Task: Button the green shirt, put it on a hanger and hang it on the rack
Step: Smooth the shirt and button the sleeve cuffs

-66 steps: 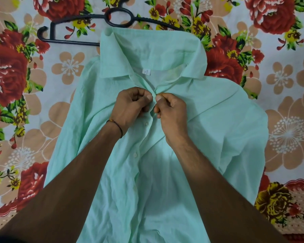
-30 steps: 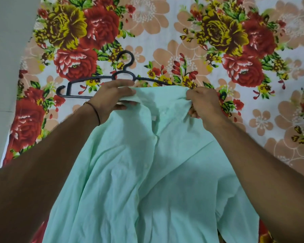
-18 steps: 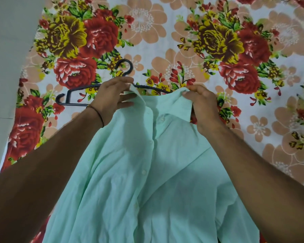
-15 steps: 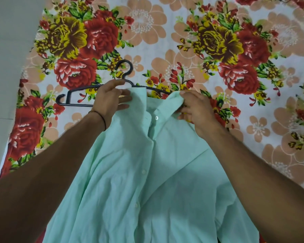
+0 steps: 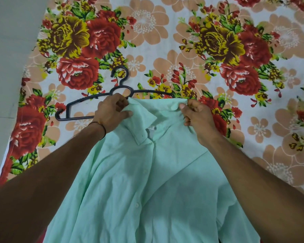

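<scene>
The pale green shirt [image 5: 147, 181] lies front up on the flowered bedsheet, its placket buttoned down the middle and a small white label showing inside the neck. My left hand [image 5: 112, 113] pinches the left side of the collar. My right hand [image 5: 198, 118] grips the right side of the collar and shoulder. A black plastic hanger [image 5: 88, 102] lies flat on the sheet just beyond the collar, hook pointing away from me; its right arm runs behind the collar edge.
The flowered bedsheet [image 5: 165, 50] covers the whole surface around the shirt. A plain grey floor [image 5: 5, 67] shows past the bed's left edge. No rack is in view.
My hands left the top button and went up to the collar's two sides. The collar was lifted and pulled about, and now sits spread out just below the hanger.
</scene>
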